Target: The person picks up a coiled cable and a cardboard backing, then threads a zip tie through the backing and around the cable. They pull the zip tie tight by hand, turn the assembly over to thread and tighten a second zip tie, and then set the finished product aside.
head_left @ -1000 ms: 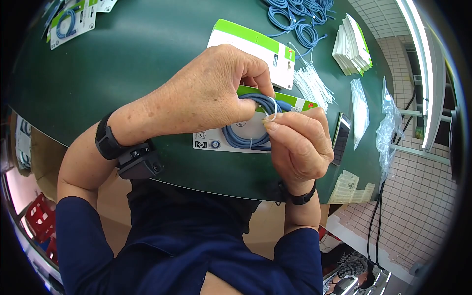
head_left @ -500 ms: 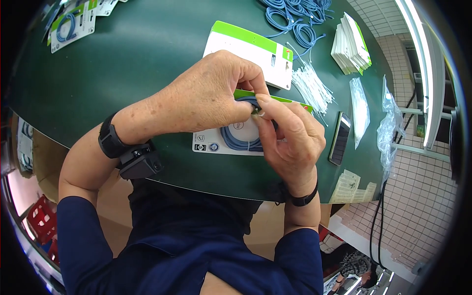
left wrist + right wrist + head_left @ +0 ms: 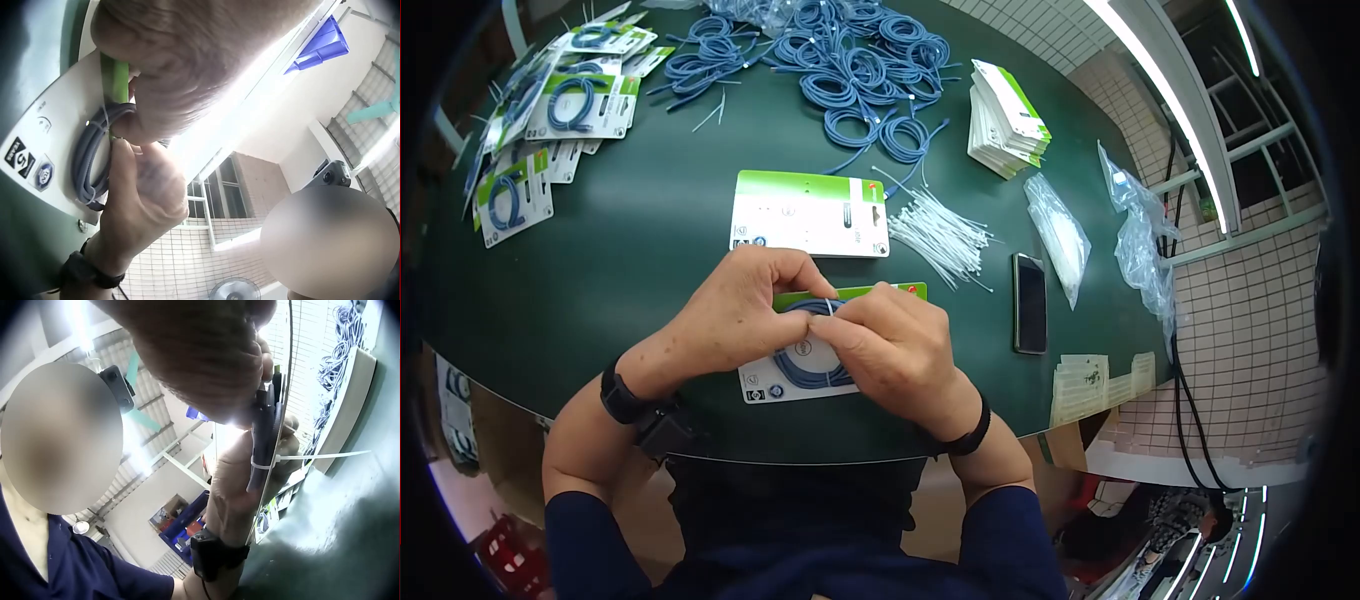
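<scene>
A blue cable coil (image 3: 795, 375) lies against a white and green packaging card (image 3: 758, 388) in front of the person. The left hand (image 3: 735, 310) grips the card and coil near the top, its thumb on the coil. A white cable tie (image 3: 830, 307) loops round the coil's upper part; the right hand (image 3: 900, 350) pinches it, fingertips close beside the left thumb. The tie's end is hidden by the fingers. Lower on the coil, in the right wrist view, a second cable tie (image 3: 261, 465) passes round it, its tail sticking out behind the card.
Beyond the hands lie a stack of blank cards (image 3: 810, 215), loose white cable ties (image 3: 945, 235) and a heap of blue cable coils (image 3: 860, 75). Carded cables (image 3: 570, 105) pile up at the left. Another card stack (image 3: 1005, 120), a phone (image 3: 1030, 305) and plastic bags (image 3: 1057, 238) are rightward.
The head view has shifted, bringing more of the table into sight. The right hand has turned its back upward, with its fingers curled in at the tie; the left keeps its grip.
</scene>
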Demonstrator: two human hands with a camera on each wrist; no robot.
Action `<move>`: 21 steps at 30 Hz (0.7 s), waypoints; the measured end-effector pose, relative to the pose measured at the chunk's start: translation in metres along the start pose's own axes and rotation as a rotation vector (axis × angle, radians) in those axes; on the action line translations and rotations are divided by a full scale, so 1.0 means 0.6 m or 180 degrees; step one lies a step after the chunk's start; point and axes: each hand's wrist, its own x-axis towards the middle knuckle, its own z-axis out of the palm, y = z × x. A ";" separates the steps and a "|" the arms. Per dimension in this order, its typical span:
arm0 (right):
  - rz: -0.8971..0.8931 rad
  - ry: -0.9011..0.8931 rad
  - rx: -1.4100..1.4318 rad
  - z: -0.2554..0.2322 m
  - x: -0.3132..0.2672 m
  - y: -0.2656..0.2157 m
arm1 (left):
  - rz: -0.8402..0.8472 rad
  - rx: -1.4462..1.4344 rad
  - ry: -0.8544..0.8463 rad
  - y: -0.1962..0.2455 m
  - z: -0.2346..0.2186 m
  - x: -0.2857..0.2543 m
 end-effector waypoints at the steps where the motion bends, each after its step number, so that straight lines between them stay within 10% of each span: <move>1: -0.0014 -0.0097 -0.0091 -0.001 0.001 -0.002 | -0.0045 -0.0035 -0.0030 0.000 0.000 0.000; 10: 0.0094 0.0137 -0.0021 -0.008 0.009 -0.004 | -0.0080 0.0080 -0.0098 0.010 0.000 -0.001; 17: 0.1627 0.1601 0.0891 -0.068 -0.018 0.065 | 0.0065 -0.0480 -0.0019 0.016 -0.006 0.000; 21: 0.1958 0.0186 0.2024 -0.038 -0.018 0.079 | 0.0123 -0.0607 -0.0031 0.016 -0.004 -0.004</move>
